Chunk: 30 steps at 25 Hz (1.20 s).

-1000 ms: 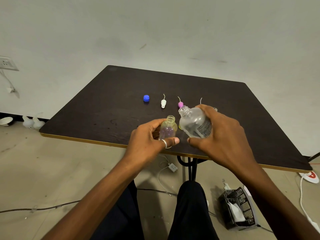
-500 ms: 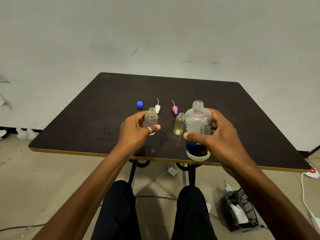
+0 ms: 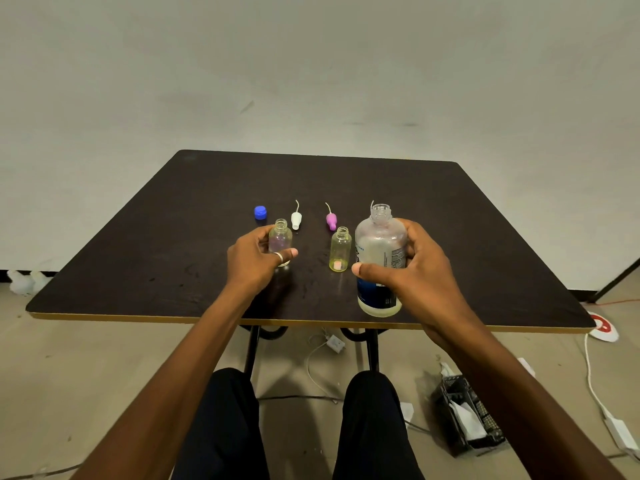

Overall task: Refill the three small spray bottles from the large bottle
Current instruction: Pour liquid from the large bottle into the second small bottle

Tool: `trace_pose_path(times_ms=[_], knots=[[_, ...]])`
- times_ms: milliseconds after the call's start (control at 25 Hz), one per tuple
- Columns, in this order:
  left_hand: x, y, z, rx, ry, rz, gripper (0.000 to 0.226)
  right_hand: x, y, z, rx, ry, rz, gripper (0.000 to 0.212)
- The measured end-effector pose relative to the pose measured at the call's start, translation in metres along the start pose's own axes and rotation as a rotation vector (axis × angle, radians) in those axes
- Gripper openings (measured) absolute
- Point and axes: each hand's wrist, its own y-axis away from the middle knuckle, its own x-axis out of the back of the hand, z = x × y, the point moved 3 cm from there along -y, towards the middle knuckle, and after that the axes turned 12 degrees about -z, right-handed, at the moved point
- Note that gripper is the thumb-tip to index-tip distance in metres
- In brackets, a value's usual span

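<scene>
Where the dark table [image 3: 156,258] ends at its pale front edge, the large bottle [image 3: 380,251] stands upright and uncapped, its base just inside that edge, the right hand [image 3: 419,271] wrapped round its middle with the thumb across its front. Just to its left, apart from it, a yellowish small bottle [image 3: 340,252] stands open-necked and alone. Further left, the left hand [image 3: 254,263] curls thumb and fingers round a clear small bottle [image 3: 280,237], also uncapped. Behind them a blue cap [image 3: 260,212], a white spray top [image 3: 296,220] and a pink spray top [image 3: 331,220] sit in a row. Dark tabletop stretches wide beyond to the far edge and out to both sides. A plain pale wall [image 3: 311,81] rises behind; white cables [image 3: 588,368] and a black basket [image 3: 467,417] lie on the floor [image 3: 86,375].
</scene>
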Motion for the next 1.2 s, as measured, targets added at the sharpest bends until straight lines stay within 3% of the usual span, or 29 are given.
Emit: trace_pose_path(times_ms=[400,520,600,640,720,760,840,1040,1200], knots=[[-0.007,0.003,-0.013,0.027,-0.012,0.006,0.058,-0.002,-0.001,0.003,0.025,0.005,0.007,0.066],[-0.007,0.006,-0.009,0.083,-0.031,-0.044,0.084,-0.002,-0.001,0.003,0.029,0.002,0.006,0.062],[-0.008,0.018,-0.002,0.143,-0.125,0.029,0.101,-0.003,-0.001,0.004,0.032,0.009,0.001,0.063],[-0.011,0.028,0.005,0.109,-0.196,0.128,0.097,-0.003,-0.002,0.005,0.031,0.014,0.003,0.064],[-0.023,0.051,0.023,-0.123,-0.316,0.317,0.072,-0.003,-0.002,0.005,0.031,0.020,0.013,0.063],[-0.031,0.058,0.032,-0.236,-0.337,0.333,0.059,-0.002,-0.003,0.005,0.033,0.020,0.017,0.063],[-0.048,0.057,0.044,-0.328,-0.297,0.215,0.047,-0.002,-0.003,0.005,0.037,0.021,0.020,0.064],[-0.080,0.019,0.050,-0.219,-0.115,-0.128,0.072,0.003,-0.003,0.000,0.052,0.032,0.037,0.061],[-0.088,-0.005,0.043,-0.109,-0.070,-0.184,0.073,0.007,-0.004,0.001,0.059,0.033,0.043,0.063]])
